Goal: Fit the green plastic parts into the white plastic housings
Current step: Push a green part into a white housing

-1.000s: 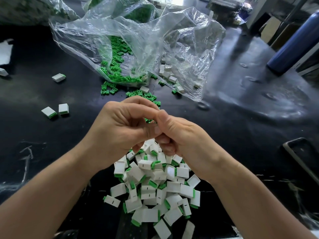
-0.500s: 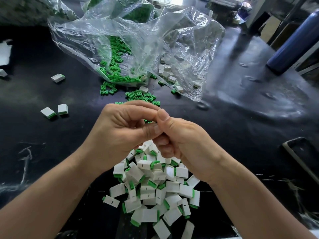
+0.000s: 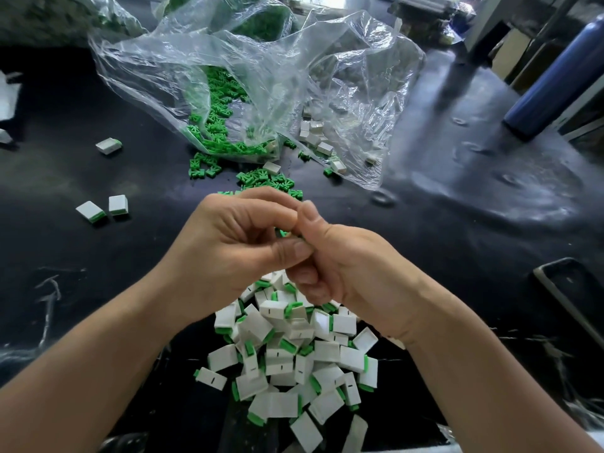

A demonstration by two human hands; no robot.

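Observation:
My left hand (image 3: 228, 243) and my right hand (image 3: 346, 269) meet at the centre of the view, fingers curled together around a small green plastic part (image 3: 283, 233), of which only a sliver shows between them. Any white housing in the grip is hidden. Below the hands lies a pile of white housings with green parts fitted (image 3: 294, 354). Loose green parts (image 3: 261, 179) lie on the black table beyond the hands, spilling from a clear plastic bag (image 3: 248, 80). Loose white housings (image 3: 313, 132) sit under the bag's right side.
Three fitted pieces lie apart at the left: a pair (image 3: 104, 209) and one further back (image 3: 109, 146). A blue bottle (image 3: 552, 80) stands at the far right. A dark tray edge (image 3: 568, 289) sits at the right. The black table (image 3: 457, 207) is glossy.
Both hands have stayed together at the centre, shifting slightly upward. The fingers have worked a little around the held part. The pile and the bag have not moved.

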